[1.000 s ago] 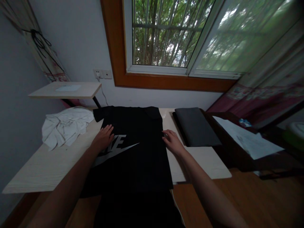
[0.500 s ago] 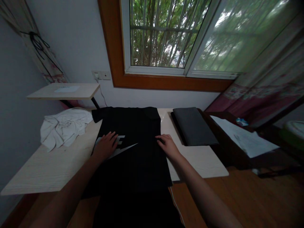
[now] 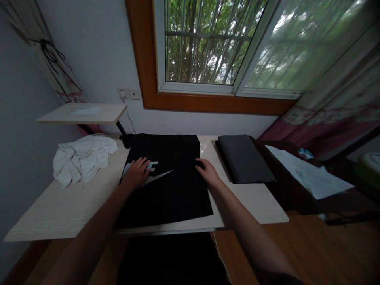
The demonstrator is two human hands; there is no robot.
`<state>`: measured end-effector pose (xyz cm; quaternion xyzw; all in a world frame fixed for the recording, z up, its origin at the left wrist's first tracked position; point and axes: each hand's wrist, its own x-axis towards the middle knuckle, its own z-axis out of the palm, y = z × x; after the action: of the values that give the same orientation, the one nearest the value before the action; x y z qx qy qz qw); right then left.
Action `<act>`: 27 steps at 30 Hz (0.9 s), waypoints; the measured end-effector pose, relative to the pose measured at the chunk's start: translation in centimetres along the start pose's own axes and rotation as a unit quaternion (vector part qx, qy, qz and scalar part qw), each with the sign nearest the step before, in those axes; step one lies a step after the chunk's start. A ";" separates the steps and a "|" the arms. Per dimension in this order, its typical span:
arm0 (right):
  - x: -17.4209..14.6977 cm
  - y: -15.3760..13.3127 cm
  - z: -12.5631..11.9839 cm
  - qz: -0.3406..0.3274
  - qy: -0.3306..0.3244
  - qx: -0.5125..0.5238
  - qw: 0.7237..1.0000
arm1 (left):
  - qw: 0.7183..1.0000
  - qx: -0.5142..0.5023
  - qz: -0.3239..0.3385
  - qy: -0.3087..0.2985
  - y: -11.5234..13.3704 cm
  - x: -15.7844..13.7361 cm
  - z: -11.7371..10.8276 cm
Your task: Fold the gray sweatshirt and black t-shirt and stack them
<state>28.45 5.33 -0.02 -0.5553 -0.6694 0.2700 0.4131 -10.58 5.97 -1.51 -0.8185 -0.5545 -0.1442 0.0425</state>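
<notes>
A black T-shirt [image 3: 166,198] with a pale printed logo lies spread on the light wooden table [image 3: 56,206], its collar end toward the wall. Flat on the print at the shirt's left side rests my left hand [image 3: 137,171], fingers stretched out, covering part of the lettering. My right hand [image 3: 208,172] touches the shirt's right edge. Its thumb and forefinger are apart, and the other fingers are partly hidden behind them. The shirt's left sleeve lies bunched near the shelf leg.
A crumpled white cloth [image 3: 84,156] lies on the left, by a small raised shelf [image 3: 86,113]. A dark grey folder-like item [image 3: 246,158] sits to the right. Beyond it, a paper sheet [image 3: 308,172] rests on a dark surface. A window [image 3: 213,43] is above.
The T-shirt has slid away from me toward the wall. Its lower hem now lies on the table instead of reaching over the front edge. Both hands moved slightly with it.
</notes>
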 end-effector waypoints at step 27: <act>-3.4 -3.4 -3.4 0.199 -0.023 0.479 0.855 | 0.996 -0.063 0.064 0.030 2.1 -0.6 -1.1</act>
<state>29.73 0.87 3.67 -0.4036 -0.3419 0.6462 0.5501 -9.01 4.37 -0.44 -0.8485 -0.4897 -0.2000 0.0167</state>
